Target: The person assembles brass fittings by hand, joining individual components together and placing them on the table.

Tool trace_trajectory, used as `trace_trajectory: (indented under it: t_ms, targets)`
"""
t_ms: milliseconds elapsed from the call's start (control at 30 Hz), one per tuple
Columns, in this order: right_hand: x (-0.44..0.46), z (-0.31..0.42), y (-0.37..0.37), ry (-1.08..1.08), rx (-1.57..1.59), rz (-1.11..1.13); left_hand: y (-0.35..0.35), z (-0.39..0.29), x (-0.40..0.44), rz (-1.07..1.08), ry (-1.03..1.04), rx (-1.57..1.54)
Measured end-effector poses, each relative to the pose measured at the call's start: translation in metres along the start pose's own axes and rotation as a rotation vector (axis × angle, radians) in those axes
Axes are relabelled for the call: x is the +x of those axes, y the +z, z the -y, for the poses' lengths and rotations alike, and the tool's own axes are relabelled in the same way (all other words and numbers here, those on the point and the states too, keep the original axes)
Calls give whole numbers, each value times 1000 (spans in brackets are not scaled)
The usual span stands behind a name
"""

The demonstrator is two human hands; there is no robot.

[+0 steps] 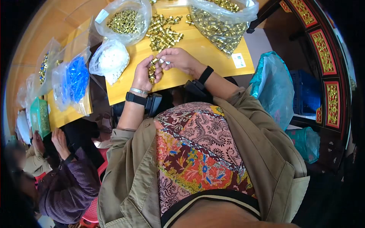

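Observation:
My left hand (143, 75) is cupped palm up at the table's front edge, its fingers curled round several brass fittings (152, 74). Just to its right my right hand (176, 60) pinches a small white piece (165, 61) between thumb and fingers, close against the fittings. Beyond both hands lies a loose pile of brass fittings (164, 32) on the yellow table (205, 57). To the left of my hands sits a clear bag of white pieces (111, 60).
An open bag of small brass parts (123, 22) is at the back; a full bag of brass fittings (222, 28) is back right. Blue bags (77, 79) and a green basket (40, 117) are left, by a co-worker (70, 186). A teal-rimmed bag (273, 91) hangs right.

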State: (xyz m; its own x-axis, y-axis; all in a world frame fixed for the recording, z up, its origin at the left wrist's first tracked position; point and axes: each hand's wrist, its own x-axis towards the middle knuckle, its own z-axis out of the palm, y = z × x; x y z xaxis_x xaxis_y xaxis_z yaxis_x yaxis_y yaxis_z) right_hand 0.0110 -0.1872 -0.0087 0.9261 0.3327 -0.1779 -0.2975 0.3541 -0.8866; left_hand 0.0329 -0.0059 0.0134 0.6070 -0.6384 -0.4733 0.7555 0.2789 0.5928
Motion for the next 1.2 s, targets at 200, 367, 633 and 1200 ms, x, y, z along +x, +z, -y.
trace_trajectory:
  t_ms: [200,367,633,1200]
  targets:
    - [-2,4,2,31,65,-40,-7,-2,-3,81,-6,-75]
    - [1,6,0,33,94,4,-10,-5,5,89,-14,-41]
    - [-3,20,7,73,109,-46,-16,-11,4,146,-53,-119]
    - [66,112,86,-191,-116,149,-22,-8,3,190,-49,-128]
